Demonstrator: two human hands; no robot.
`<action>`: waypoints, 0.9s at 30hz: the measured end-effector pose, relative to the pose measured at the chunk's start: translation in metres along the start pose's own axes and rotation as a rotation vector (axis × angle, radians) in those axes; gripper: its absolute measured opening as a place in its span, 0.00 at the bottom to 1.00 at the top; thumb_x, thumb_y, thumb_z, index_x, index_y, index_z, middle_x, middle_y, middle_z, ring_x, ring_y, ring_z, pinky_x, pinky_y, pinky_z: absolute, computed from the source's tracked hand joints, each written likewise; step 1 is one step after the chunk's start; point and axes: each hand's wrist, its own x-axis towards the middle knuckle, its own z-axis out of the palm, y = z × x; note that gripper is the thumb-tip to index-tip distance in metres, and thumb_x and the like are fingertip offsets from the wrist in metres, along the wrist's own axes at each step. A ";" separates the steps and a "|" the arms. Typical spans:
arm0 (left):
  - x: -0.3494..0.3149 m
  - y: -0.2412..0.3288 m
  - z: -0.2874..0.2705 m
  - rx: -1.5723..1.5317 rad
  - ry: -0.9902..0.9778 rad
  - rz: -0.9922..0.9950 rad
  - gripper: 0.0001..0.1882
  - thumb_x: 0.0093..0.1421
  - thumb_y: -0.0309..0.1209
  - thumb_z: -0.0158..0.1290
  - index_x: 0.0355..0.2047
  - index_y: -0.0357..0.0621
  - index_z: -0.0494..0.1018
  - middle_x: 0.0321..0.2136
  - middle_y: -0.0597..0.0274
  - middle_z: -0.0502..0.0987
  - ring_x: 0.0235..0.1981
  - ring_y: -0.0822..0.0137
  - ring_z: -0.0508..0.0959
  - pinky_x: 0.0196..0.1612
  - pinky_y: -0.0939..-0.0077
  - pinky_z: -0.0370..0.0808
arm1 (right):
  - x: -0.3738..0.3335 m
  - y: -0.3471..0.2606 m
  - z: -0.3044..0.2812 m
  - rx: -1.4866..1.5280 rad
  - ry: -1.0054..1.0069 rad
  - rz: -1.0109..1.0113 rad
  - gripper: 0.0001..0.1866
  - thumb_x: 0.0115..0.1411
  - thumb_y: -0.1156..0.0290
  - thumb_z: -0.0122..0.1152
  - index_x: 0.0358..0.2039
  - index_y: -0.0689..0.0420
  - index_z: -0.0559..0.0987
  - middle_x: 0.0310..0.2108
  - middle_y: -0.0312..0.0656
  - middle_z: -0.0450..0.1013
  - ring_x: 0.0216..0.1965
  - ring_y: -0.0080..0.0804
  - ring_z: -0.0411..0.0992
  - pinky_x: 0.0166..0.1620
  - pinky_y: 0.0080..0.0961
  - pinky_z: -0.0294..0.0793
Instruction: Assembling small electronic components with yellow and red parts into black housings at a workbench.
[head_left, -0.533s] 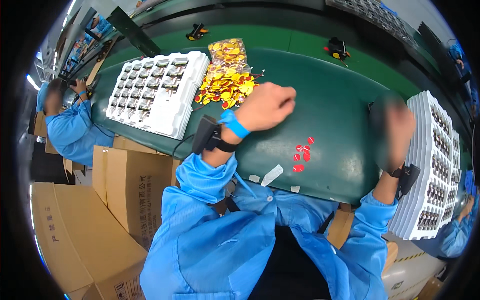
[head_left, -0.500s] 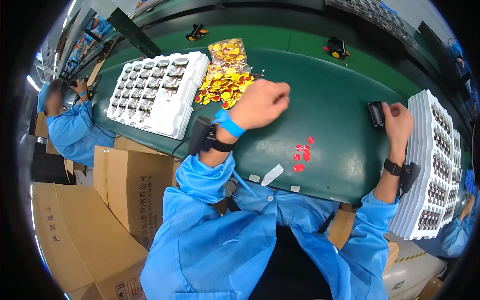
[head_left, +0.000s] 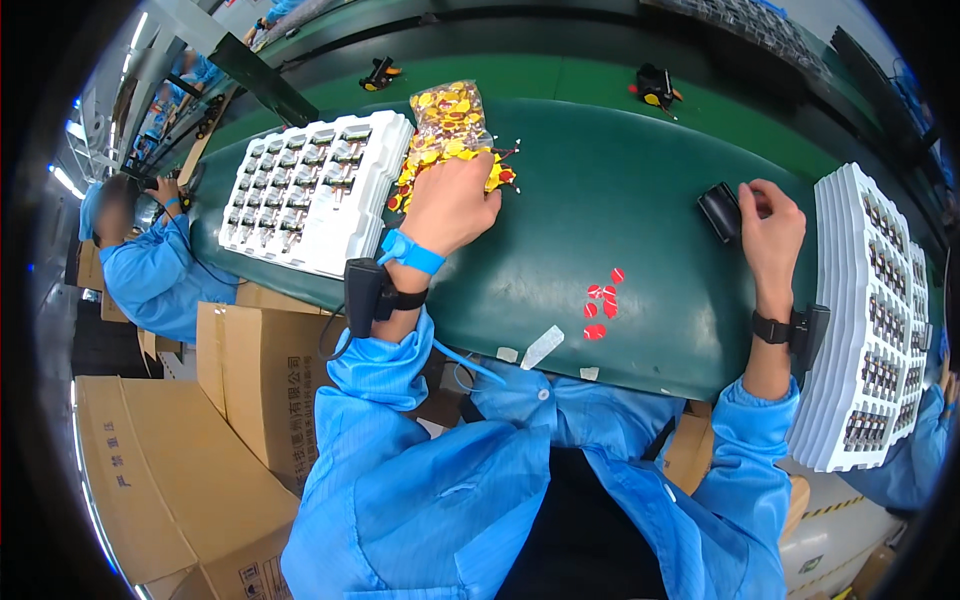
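Note:
My left hand [head_left: 448, 208], back up with curled fingers, is over a pile of small yellow and red discs [head_left: 502, 178]. Its fingertips are hidden, so I cannot see what they hold. A clear bag [head_left: 446, 112] of similar discs lies just beyond. On the right, my right hand [head_left: 772, 228] has bent fingers at the edge of a black box-like part [head_left: 720, 212] with a rounded, glossy face. That part is tilted above the green worktop [head_left: 540, 255]. Both wrists wear black bands with a box; the left also has a blue strap.
A white tray [head_left: 330, 225] of metal parts lies left of the pile. Stacked white trays [head_left: 835, 330] rise at the right edge. Several red round pieces [head_left: 609, 308] lie mid-table. Black assemblies [head_left: 655, 86] sit on the far green belt. Cardboard boxes [head_left: 160, 470] and a co-worker [head_left: 150, 260] are at left.
My left hand has moved left and now covers part of the disc pile. My right hand has shifted slightly left with the black part, which has tilted.

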 end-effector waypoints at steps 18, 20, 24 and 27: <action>0.023 0.000 -0.005 -0.683 0.036 -0.067 0.05 0.60 0.22 0.51 0.27 0.32 0.72 0.14 0.67 0.72 0.19 0.79 0.72 0.21 0.80 0.66 | -0.032 -0.037 0.009 0.514 -0.003 -0.231 0.02 0.59 0.79 0.62 0.29 0.62 0.78 0.16 0.36 0.70 0.17 0.18 0.67 0.22 0.19 0.65; 0.025 0.002 0.000 -0.616 0.020 -0.032 0.04 0.59 0.24 0.53 0.31 0.34 0.73 0.15 0.60 0.73 0.18 0.72 0.75 0.23 0.76 0.68 | -0.041 -0.047 0.016 0.518 -0.110 -0.330 0.02 0.58 0.79 0.61 0.29 0.63 0.77 0.16 0.38 0.70 0.16 0.23 0.68 0.22 0.22 0.65; 0.021 0.001 0.001 -0.199 0.006 0.054 0.06 0.57 0.27 0.55 0.34 0.37 0.74 0.16 0.54 0.75 0.19 0.63 0.77 0.25 0.70 0.70 | -0.045 -0.053 0.021 0.518 -0.207 -0.362 0.02 0.58 0.80 0.61 0.29 0.63 0.77 0.16 0.41 0.70 0.16 0.28 0.69 0.21 0.25 0.65; 0.009 -0.009 -0.007 0.079 0.131 0.139 0.09 0.55 0.30 0.57 0.36 0.40 0.75 0.17 0.52 0.75 0.21 0.55 0.77 0.26 0.62 0.69 | -0.044 -0.046 0.018 0.506 -0.186 -0.340 0.02 0.58 0.80 0.61 0.29 0.63 0.77 0.16 0.40 0.70 0.16 0.26 0.68 0.21 0.24 0.64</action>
